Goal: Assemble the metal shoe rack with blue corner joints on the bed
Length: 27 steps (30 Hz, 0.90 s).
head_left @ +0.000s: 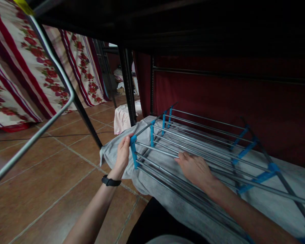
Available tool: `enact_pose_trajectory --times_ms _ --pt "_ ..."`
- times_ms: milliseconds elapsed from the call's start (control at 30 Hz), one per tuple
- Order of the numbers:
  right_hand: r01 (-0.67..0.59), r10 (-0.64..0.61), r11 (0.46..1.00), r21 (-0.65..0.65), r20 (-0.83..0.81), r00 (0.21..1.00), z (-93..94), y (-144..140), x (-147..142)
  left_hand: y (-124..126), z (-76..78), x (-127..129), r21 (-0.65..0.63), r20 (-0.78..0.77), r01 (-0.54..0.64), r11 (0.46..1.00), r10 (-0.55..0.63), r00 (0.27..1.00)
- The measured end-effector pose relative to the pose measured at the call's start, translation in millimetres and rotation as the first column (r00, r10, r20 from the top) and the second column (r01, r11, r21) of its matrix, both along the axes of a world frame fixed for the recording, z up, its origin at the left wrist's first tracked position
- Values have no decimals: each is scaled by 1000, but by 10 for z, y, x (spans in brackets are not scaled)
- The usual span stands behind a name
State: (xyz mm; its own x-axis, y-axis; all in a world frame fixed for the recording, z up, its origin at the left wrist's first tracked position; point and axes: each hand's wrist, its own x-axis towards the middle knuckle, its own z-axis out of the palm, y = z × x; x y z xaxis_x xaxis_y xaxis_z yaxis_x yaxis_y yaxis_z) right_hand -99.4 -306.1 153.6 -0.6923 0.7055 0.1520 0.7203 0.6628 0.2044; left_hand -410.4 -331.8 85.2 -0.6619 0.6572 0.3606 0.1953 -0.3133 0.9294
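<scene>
A metal rack (165, 152) with several thin rods and blue plastic brackets (133, 152) lies over a grey cloth (143, 178); it looks like a folding drying rack. My left hand (123, 149) grips its near left end, beside the first blue bracket, with a black band on the wrist. Farther right, my right hand (193, 166) is closed around one of the long rods near the middle. The undersides of both hands' grips are hidden. More blue brackets (259, 178) join the rods at the right end, which runs out of view.
A dark frame (128, 84) with a low black top surrounds the rack, backed by a dark red cloth (205, 91). A bent metal tube (63, 78) crosses the left side. Beyond are a floral curtain (43, 67), a tiled floor (66, 169) and a pinkish cloth (122, 118).
</scene>
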Motion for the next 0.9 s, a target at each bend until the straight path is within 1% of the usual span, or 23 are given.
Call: enact_pose_trajectory --times_ms 100,200,300,500,633,800,900 --pt "26 -25 999 22 -10 1000 21 -139 32 40 -22 -19 -9 75 89 996 -88 993" --pt "49 -48 998 29 -18 999 29 -242 51 57 -18 -8 10 128 123 992 -123 984" --pt "41 -41 999 8 -26 999 -8 -285 34 57 -14 1 14 142 148 989 -148 979" --pt "53 -54 999 -12 -46 997 -110 -297 -29 62 -53 -30 -9 94 125 992 -124 988" --pt "57 -57 998 -22 -46 997 -124 -330 -35 77 -73 -39 -15 117 125 992 -122 986" --pt "50 -51 999 -21 -50 997 -167 -357 -36 91 -73 -34 5 190 144 990 -142 971" --pt "60 -60 998 3 -71 996 -184 -347 -32 89 -77 -42 -16 156 129 992 -125 980"
